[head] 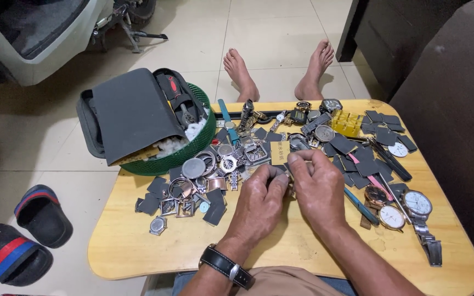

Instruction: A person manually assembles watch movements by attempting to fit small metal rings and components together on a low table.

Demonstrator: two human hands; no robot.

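Both hands meet over the middle of the small wooden table (138, 252). The left hand (259, 200) is curled, and its fingertips (274, 174) press together on a small metal piece (291, 186) that shows only as a thin sliver between the two hands. The right hand (318, 189) closes on the same piece from the other side, with its fingertips (298, 159) pinched just above it. Most of the piece is hidden behind the fingers, so I cannot tell its shape, its long axis or which way it points. It is held a little above the table top, near the centre and close to the pile of parts.

A black wristwatch (227, 267) sits on the left wrist, and its strap runs across the arm.

Just behind the hands lies a pile of watch cases and bezels (209, 167), mixed with dark grey square pads (357, 156). A small tan card (279, 152) lies just above the right fingertips. To the right lie two round watches with white dials (404, 211), and a metal bracelet (428, 244) runs toward the table edge. A blue strap (227, 118) lies at the far side of the pile, its long axis running away from the person.

At the left back corner stands a green basket (193, 151); a grey pouch (130, 112) covers most of its contents. Two bare feet (278, 71) rest on the tiled floor (45, 142) beyond the table, and sandals (26, 235) lie at the left.
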